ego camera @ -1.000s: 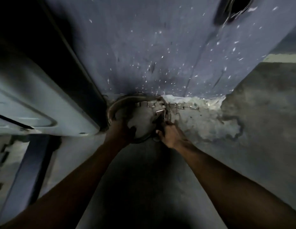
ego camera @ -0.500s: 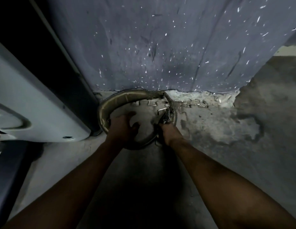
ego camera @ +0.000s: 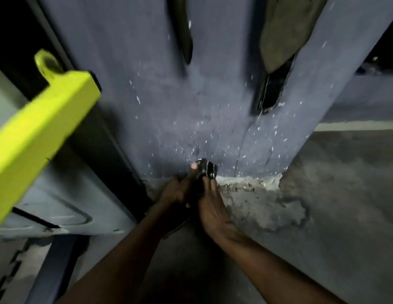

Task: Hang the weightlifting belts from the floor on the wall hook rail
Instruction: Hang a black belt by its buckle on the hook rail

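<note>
A dark weightlifting belt (ego camera: 205, 173) with a metal buckle is held up between both hands, just in front of the base of the blue-grey wall (ego camera: 169, 106). My left hand (ego camera: 180, 190) grips it from the left with the thumb up. My right hand (ego camera: 209, 205) presses on it from the right. Most of the belt is hidden behind the hands. Two other belts hang on the wall above: a dark one (ego camera: 182, 34) and an olive one (ego camera: 279, 34) with a black end (ego camera: 271, 91). The hook rail is out of view.
A bright yellow-green metal beam (ego camera: 42, 128) juts in from the left at head height. Below it sits a pale grey machine panel (ego camera: 66, 207). The concrete floor (ego camera: 322, 205) is patchy and chipped along the wall's foot.
The belt lay coiled on the floor with both hands on it; now it is lifted off the floor between the hands. The view has risen, showing the hanging belts and the yellow beam.
</note>
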